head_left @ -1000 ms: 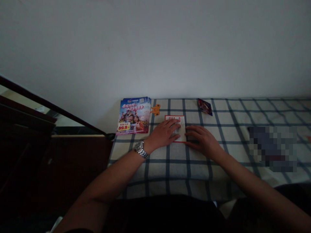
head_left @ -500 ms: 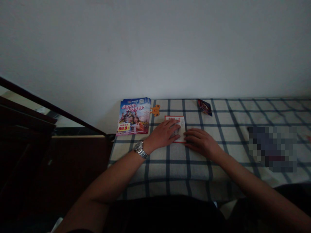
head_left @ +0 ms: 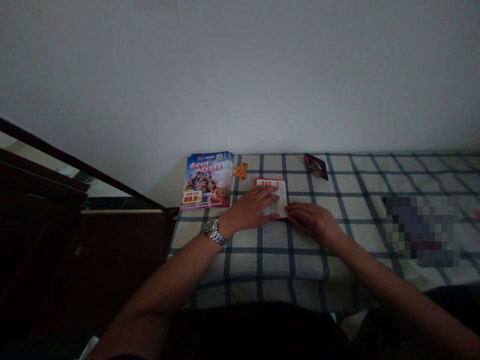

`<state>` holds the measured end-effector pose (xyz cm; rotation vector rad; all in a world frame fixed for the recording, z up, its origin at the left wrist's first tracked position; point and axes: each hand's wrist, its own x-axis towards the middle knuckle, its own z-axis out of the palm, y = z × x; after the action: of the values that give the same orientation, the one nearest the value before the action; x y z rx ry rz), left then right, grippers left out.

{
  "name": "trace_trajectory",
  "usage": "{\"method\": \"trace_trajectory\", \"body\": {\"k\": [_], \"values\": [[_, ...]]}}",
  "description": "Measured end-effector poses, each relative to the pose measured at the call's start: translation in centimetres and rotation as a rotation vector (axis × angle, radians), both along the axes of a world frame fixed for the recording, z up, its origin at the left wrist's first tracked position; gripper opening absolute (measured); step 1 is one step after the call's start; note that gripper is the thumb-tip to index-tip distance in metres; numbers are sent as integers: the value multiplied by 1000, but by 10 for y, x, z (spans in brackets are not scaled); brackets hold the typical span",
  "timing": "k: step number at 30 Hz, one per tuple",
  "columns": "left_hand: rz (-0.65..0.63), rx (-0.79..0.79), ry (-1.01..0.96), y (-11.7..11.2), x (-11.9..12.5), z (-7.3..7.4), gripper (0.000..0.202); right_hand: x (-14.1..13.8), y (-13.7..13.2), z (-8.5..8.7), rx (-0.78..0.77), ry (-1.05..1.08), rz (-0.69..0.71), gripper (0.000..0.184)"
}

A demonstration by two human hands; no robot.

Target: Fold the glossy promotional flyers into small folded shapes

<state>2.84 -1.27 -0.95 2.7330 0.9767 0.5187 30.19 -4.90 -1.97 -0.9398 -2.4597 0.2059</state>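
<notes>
A small white leaflet (head_left: 281,200) with a red border and red print lies on the checked cloth in front of me. My left hand (head_left: 258,206), a metal watch at its wrist, lies across its left part with fingers stretched out. At the lower right corner of the leaflet, my right hand (head_left: 311,222) has its fingers drawn together on the edge; the thumb is mostly hidden. To the left rests a stack of colourful flyers (head_left: 207,181), printed with a castle and "89.9".
Beside the stack is an orange bear-shaped piece (head_left: 240,171). A folded dark printed paper (head_left: 316,166) lies near the wall. A blurred-out dark object (head_left: 420,230) is on the right of the checked cloth (head_left: 247,265). Dark wooden furniture (head_left: 120,260) stands at left.
My right fingers have closed in on the leaflet's lower right corner, and its red bottom border no longer shows clearly. My left hand stays on the leaflet.
</notes>
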Motion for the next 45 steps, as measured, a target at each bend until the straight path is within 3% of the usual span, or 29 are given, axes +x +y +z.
{"method": "trace_trajectory", "body": {"k": [7, 15, 20, 30, 35, 45], "values": [[-37, 10, 45, -4, -6, 11, 72, 1, 1, 1, -65, 33, -73, 19], [-89, 68, 33, 0, -6, 5, 34, 4, 3, 7, -159, 91, -80, 16], [-87, 61, 5, 3, -6, 3, 33, 7, 7, 4, -189, 86, -36, 17], [-95, -37, -100, 4, -5, 8, 33, 3, 19, 15, -258, 104, -141, 14], [-34, -67, -174, 1, -8, 11, 36, -2, 24, 20, -305, 137, -181, 14], [122, -51, -165, 10, -9, -7, 30, -4, 39, 19, -379, 163, -210, 22]]}}
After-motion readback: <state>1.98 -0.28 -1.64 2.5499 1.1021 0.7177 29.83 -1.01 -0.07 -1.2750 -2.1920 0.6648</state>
